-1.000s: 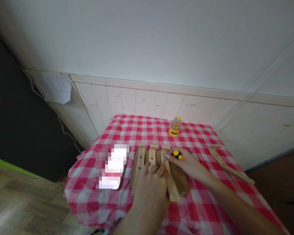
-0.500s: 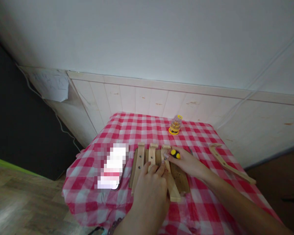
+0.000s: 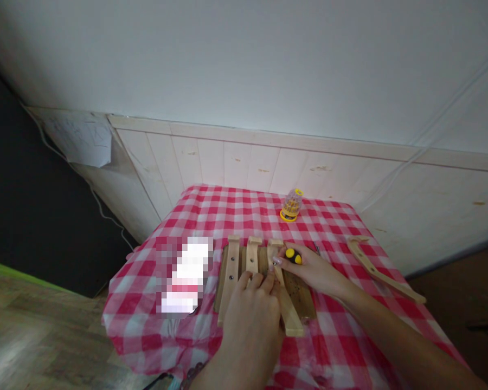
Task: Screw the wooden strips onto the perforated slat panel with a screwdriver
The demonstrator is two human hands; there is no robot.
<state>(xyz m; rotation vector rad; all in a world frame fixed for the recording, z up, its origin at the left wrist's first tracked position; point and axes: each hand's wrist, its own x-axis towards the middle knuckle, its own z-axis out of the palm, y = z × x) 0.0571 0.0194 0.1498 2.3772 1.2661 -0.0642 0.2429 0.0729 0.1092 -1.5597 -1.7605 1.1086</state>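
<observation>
My right hand [image 3: 307, 265] is closed around a short screwdriver [image 3: 293, 256] with a black and yellow handle. Its fingertips touch the right wooden hook [image 3: 291, 317] near a screw [image 3: 275, 263]. My left hand [image 3: 254, 309] lies across the middle hook [image 3: 252, 253] and the right one, its curled fingers pressing on the wood. Beside them is the left hook [image 3: 232, 252], with two dark screws along it. All three curved strips lie on a darker wooden board [image 3: 305, 298]. The right strip sits slanted, its lower end toward me. My left palm hides part of the strips.
A clear container with yellow ends and screwdriver bits [image 3: 291, 206] stands toward the wall. One loose curved wooden strip [image 3: 382, 276] lies at right. A phone-like object with a blurred screen [image 3: 187, 273] rests left of the board, on the red-checked tablecloth [image 3: 236, 206].
The right hook's lower end has swung slightly to the right. My right hand and the screwdriver handle have shifted a little; my left fingers still press on the wood.
</observation>
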